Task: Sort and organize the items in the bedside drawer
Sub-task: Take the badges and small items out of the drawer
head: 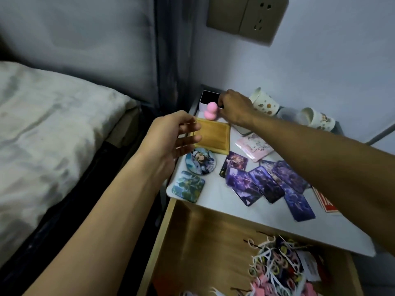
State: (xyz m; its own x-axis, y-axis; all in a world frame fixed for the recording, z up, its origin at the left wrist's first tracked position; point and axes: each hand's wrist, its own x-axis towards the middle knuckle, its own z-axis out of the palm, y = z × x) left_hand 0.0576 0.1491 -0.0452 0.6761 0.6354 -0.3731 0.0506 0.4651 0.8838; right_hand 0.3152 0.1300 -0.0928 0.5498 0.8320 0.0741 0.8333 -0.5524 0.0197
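Note:
On the white bedside tabletop [215, 195] lies a flat yellow wooden tray [213, 135]. My left hand [171, 135] is at the tray's left edge, its straight fingers lying over that edge. A pink gourd-shaped sponge [61, 111] stands just behind the tray. Behind the sponge sits a small white box [203, 104] with a black inside, and my right hand [234, 107] pinches its right rim with curled fingers. Below the tabletop, the wooden drawer [192, 242] is pulled open, with a tangle of floss picks and hair ties [277, 265] at its right.
Several purple photo cards [265, 182], a round badge [201, 160], a square badge [188, 186] and a pink packet [255, 147] lie on the tabletop. Two paper cups [265, 101] lie tipped by the wall. The bed [53, 135] is at the left, a wall socket [245, 16] above.

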